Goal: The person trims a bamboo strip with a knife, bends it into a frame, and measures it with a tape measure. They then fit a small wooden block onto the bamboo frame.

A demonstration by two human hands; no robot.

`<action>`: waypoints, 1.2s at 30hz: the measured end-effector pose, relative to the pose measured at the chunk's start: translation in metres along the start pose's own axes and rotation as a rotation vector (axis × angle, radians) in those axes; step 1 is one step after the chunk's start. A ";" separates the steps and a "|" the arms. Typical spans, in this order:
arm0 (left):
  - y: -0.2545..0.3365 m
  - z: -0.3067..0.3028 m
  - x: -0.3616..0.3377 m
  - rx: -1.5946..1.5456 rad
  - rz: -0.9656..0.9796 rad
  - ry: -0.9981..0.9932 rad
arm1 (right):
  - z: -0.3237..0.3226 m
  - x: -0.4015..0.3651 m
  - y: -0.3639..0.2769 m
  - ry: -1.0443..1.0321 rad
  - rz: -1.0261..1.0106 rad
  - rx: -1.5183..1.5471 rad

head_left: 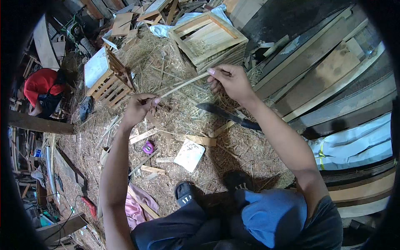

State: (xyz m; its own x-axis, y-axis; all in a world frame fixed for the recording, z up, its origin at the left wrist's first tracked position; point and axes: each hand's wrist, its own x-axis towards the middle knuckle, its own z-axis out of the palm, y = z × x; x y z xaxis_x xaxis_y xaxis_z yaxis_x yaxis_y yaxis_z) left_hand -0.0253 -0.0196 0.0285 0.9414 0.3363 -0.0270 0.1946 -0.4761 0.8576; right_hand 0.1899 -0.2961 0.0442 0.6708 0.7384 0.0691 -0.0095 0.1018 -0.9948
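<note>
A thin pale wood strip stretches between my two hands above the littered floor. My left hand pinches its lower left end between thumb and fingers. At the upper right end my right hand grips it the same way, thumb on top. Below my right hand lies a machete with a dark blade and black handle; its handle end passes behind my right forearm. On the floor beneath are a purple tape measure and a white square sheet.
A wooden crate stands ahead, and a slatted stool sits left of it. Long boards lean along the right. A person in a red shirt crouches at far left. Pink cloth lies near my feet; shavings cover the floor.
</note>
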 end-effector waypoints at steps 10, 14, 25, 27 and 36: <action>-0.008 -0.004 0.005 0.036 0.023 0.001 | -0.019 -0.004 0.001 0.103 -0.011 0.029; -0.016 -0.011 0.003 0.217 0.026 0.014 | -0.030 -0.004 0.003 0.125 0.016 0.097; -0.024 -0.009 0.000 0.393 -0.109 0.056 | -0.045 0.004 0.014 0.260 0.035 0.054; -0.023 -0.010 0.001 0.423 -0.099 0.075 | -0.045 0.005 0.017 0.274 0.022 -0.005; 0.000 -0.001 0.007 0.608 -0.034 0.175 | -0.052 0.001 0.028 0.396 0.092 -0.012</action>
State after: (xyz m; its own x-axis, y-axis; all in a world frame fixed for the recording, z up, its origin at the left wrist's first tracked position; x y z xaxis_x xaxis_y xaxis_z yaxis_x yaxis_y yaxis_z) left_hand -0.0185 -0.0168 0.0288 0.8830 0.4627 0.0789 0.3939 -0.8219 0.4115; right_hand 0.2289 -0.3273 0.0129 0.9013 0.4301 -0.0522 -0.0758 0.0378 -0.9964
